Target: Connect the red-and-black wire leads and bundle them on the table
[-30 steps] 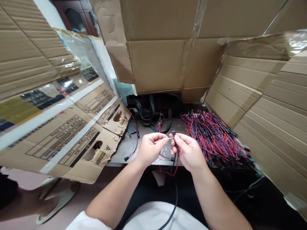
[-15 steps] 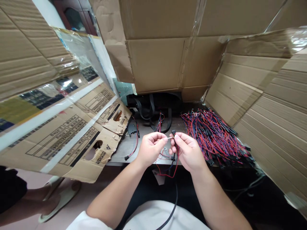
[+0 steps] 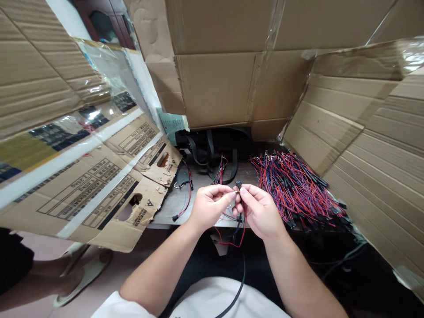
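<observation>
Black connector (image 3: 239, 183) pinched in fingers of right hand (image 3: 260, 205), above table (image 3: 174, 204) | thin pale strand (image 3: 236, 191) gripped between finger and thumb of left hand (image 3: 210, 205) | strand could be bent by a skewed pull; dangling red wire (image 3: 245, 225) could be snagged.

I've got both forearms (image 3: 159, 267) angled inward on my feed, left hand (image 3: 210, 204) and right hand (image 3: 260, 206) each pinching, nearly meeting.

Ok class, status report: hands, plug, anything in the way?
Left hand pinching thin pale piece. Right hand holding black plug. Wire pile alongside, nothing visibly blocking.
</observation>
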The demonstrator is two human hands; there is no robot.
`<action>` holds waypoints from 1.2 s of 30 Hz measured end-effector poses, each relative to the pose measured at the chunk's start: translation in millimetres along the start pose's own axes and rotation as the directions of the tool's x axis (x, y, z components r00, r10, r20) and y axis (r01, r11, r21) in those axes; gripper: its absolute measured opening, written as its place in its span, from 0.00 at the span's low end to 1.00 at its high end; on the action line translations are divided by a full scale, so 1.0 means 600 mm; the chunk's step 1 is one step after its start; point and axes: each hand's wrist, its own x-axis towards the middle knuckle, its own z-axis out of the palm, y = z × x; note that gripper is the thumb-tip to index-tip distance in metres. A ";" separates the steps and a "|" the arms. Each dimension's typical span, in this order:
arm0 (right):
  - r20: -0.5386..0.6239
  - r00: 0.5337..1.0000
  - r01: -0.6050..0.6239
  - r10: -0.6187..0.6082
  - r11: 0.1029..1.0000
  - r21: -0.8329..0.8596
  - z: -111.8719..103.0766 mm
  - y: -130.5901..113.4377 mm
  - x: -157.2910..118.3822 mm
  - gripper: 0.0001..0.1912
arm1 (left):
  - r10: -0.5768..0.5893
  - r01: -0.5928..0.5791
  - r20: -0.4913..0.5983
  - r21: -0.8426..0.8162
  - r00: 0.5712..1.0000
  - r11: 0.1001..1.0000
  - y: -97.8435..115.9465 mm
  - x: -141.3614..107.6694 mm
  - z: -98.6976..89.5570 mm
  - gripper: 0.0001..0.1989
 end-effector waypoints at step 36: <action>-0.073 0.978 0.207 -0.197 0.963 0.174 -0.003 -0.115 -0.009 0.06 | -0.099 0.086 0.291 0.059 0.952 0.995 -0.050 -0.023 0.032 0.30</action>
